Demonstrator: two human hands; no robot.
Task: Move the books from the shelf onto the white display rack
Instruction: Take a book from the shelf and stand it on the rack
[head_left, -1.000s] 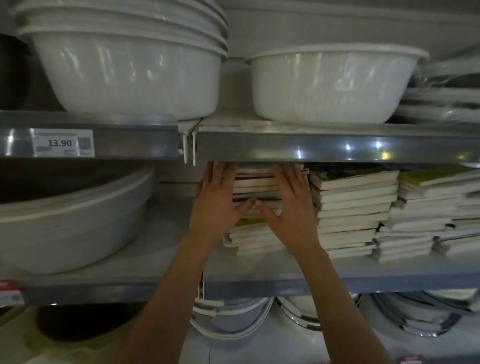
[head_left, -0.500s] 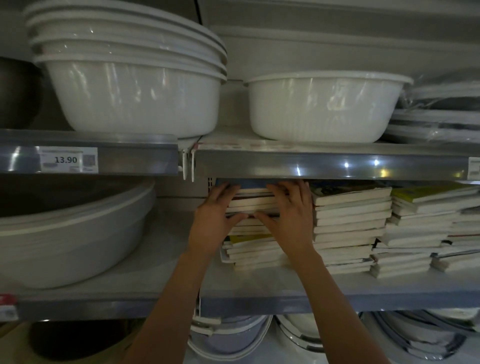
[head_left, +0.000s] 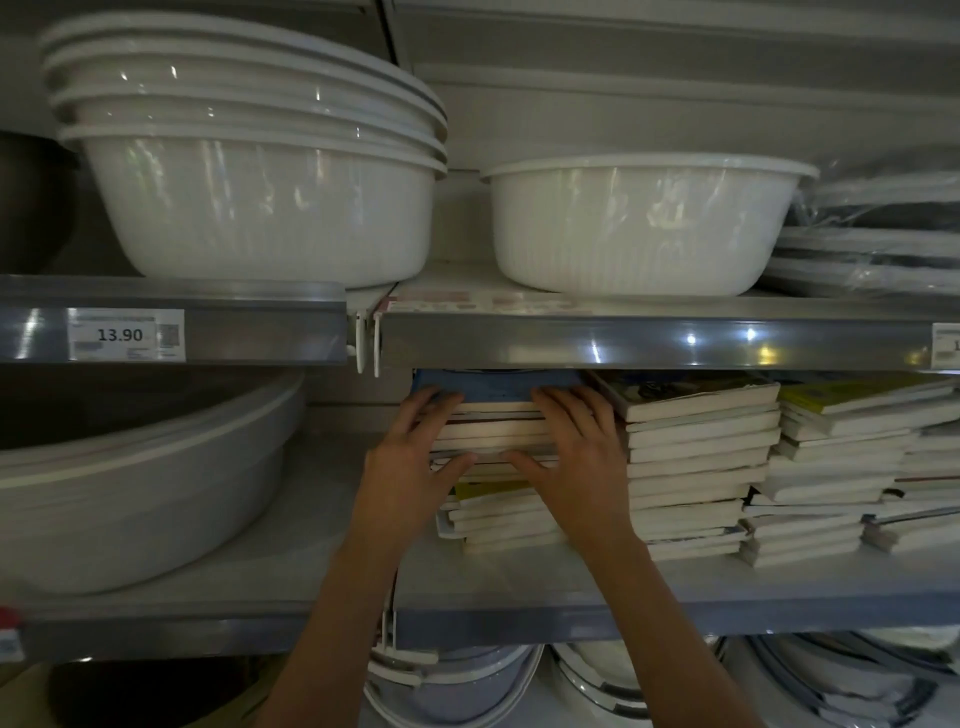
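Grey metal shop shelving fills my view, dimly lit. At far left a price tag reading 13.90 sits on the upper shelf edge, under a nested stack of white basins. Below it a large pale tub lies on the middle shelf. My left hand grips the left end of the upper part of the leftmost stack of books, fingers curled over the blue top cover, thumb pressed under. My right hand clamps the same bundle just beside it, thumb nearly meeting the left thumb. Right of them more book stacks touch side by side. Above, a single white bowl stands.
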